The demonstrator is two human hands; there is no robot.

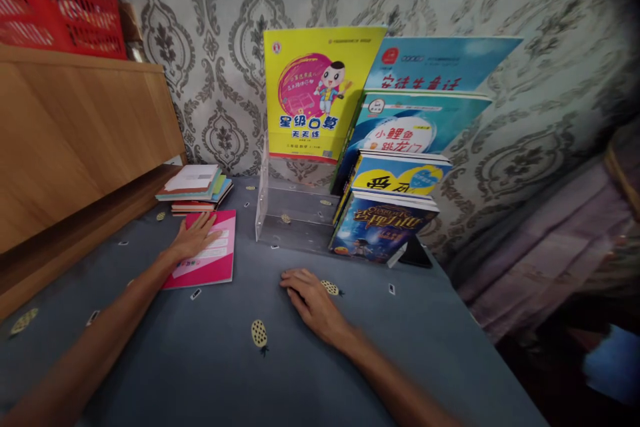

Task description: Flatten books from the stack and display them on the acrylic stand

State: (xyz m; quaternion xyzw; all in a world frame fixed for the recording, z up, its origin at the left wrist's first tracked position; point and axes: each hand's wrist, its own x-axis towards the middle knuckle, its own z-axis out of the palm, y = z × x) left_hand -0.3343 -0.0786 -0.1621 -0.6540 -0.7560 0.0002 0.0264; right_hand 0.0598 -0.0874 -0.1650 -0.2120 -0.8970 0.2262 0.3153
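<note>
My left hand [196, 237] lies with fingers stretched over a pink notebook [226, 260], which rests flat on the blue-grey tablecloth [210, 360]. Just behind the notebook is a small stack of books and papers [195, 183]. My right hand [311, 301] rests on the cloth with nothing visible in it, its fingers extended and close together. Beyond it stands a clear acrylic book rack [295, 230]. A yellow workbook [320, 93] leans upright at its back. On the rack's right side, a blue storybook [383, 230] fronts several upright books.
A wooden cabinet [85, 140] borders the table on the left, with a red plastic basket [80, 3] on top. Patterned wallpaper [220, 80] covers the wall behind. A pale purple curtain-like cloth [540, 240] hangs past the right edge. A dark flat object [417, 253] lies behind the storybooks.
</note>
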